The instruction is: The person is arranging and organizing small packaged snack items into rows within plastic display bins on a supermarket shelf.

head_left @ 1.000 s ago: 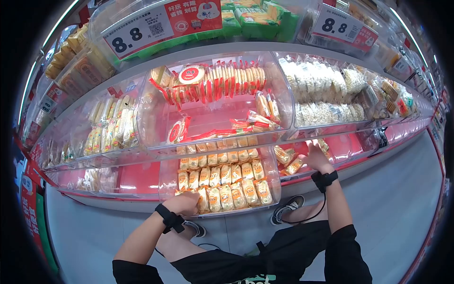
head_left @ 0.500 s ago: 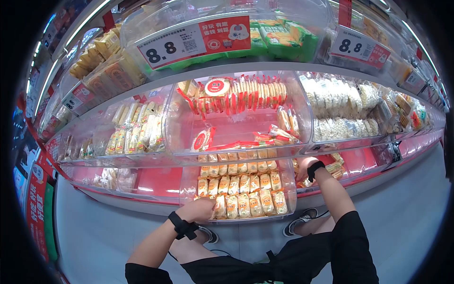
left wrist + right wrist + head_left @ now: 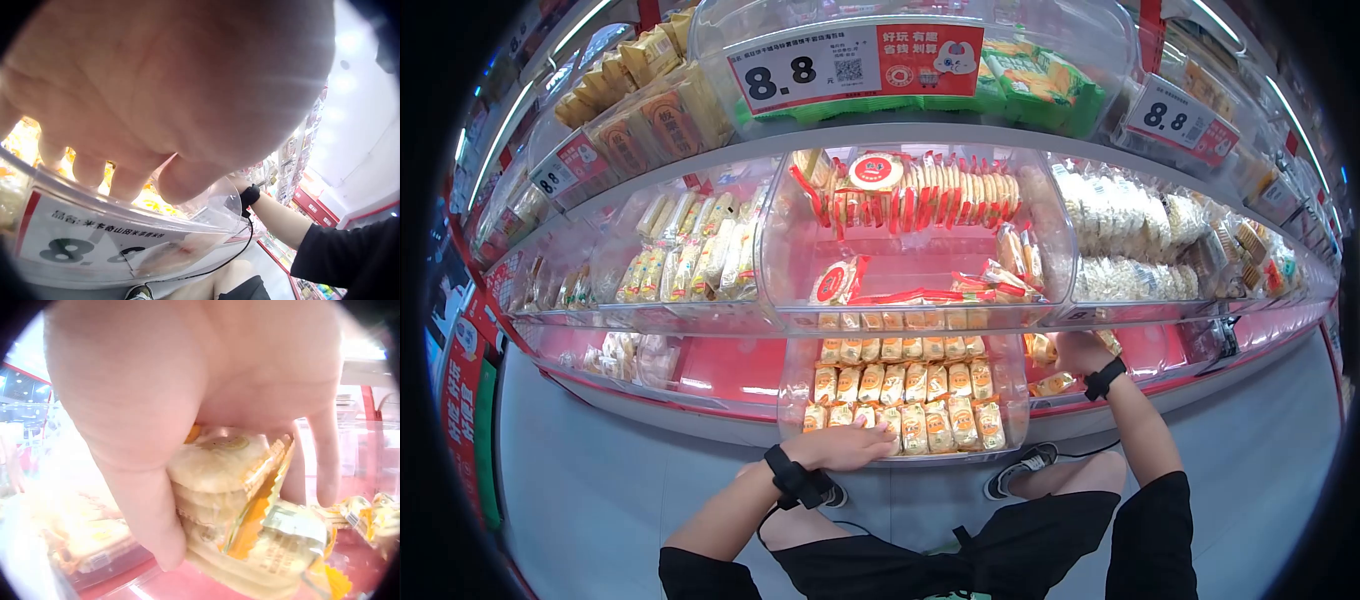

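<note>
My left hand (image 3: pixel 848 447) lies with fairly straight fingers over the front row of wrapped rice cracker packets (image 3: pixel 940 428) in a clear plastic bin. In the left wrist view its palm (image 3: pixel 175 81) spans the bin's front rim, above a price label (image 3: pixel 94 240). Inside the low compartment to the right, my right hand (image 3: pixel 1084 352) is partly behind the shelf edge. The right wrist view shows its thumb and fingers gripping stacked rice cracker packets (image 3: pixel 219 465) with orange-edged wrappers. More loose packets (image 3: pixel 369 519) lie beyond it on the pink base.
Above the bin, a shelf tray (image 3: pixel 880 262) holds round crackers in red wrappers (image 3: pixel 960 198). White puffed snacks (image 3: pixel 1135 275) stand to the right, long wrapped sticks (image 3: pixel 700 262) to the left. A large price sign (image 3: pixel 855 70) hangs higher up. Grey floor (image 3: pixel 630 460) lies below.
My left hand has slid right from the bin's front-left corner and flattened over the packets. My right hand has reached into the right compartment and now grips packets. The head view has shifted.
</note>
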Available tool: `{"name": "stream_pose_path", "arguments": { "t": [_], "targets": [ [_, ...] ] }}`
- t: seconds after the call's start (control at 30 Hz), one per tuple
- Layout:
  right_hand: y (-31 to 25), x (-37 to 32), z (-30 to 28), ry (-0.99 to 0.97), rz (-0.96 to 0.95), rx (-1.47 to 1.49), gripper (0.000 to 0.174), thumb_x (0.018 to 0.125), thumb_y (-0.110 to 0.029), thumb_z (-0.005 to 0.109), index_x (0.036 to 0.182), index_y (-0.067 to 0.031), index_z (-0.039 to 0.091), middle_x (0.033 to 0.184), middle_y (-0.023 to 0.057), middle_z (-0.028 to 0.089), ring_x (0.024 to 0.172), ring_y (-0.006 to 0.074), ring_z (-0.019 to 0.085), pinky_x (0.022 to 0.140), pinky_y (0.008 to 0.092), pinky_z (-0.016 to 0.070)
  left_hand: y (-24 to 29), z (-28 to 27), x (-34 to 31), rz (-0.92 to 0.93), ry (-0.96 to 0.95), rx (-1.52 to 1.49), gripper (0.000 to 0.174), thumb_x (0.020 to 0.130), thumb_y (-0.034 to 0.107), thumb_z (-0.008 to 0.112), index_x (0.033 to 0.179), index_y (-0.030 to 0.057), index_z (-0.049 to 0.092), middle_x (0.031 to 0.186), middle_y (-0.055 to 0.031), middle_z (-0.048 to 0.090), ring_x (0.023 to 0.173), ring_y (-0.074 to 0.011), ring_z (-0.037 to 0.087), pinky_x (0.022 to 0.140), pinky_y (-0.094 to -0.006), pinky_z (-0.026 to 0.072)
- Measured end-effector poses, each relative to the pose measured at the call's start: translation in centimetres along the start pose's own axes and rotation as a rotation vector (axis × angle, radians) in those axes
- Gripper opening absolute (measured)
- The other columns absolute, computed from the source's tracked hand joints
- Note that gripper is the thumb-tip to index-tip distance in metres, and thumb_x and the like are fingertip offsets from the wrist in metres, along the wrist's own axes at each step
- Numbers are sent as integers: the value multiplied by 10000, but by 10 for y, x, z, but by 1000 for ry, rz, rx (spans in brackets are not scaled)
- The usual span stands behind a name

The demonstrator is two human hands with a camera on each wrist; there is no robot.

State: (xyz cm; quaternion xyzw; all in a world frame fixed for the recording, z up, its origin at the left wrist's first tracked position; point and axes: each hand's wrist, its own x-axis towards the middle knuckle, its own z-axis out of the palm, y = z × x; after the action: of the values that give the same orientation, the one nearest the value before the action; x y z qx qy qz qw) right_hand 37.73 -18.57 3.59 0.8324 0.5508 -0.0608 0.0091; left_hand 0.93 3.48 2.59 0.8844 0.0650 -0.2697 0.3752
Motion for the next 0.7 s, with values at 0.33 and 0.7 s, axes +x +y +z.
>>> {"name": "stream_pose_path", "arguments": {
  "t": [0.33, 0.7],
  "targets": [
    [-92, -72, -68, 393, -220, 341, 492, 668, -344, 781, 977, -45, 542, 826, 137, 601, 806, 319, 608, 661, 395, 475, 75, -33, -15, 233, 369, 43, 511, 920, 375, 512, 1285, 19, 471, 1276, -216, 495, 1080, -324, 560, 915, -388, 446],
    [-167, -52, -57, 636, -382, 375, 441, 684, -321, 747, 968, -64, 529, 783, 95, 575, 779, 271, 589, 679, 390, 439, 140, -41, -16, 354, 620, -131, 729, 812, 290, 710, 1365, 66, 292, 1257, -190, 474, 1066, -242, 569, 825, -330, 504]
  ]
}}
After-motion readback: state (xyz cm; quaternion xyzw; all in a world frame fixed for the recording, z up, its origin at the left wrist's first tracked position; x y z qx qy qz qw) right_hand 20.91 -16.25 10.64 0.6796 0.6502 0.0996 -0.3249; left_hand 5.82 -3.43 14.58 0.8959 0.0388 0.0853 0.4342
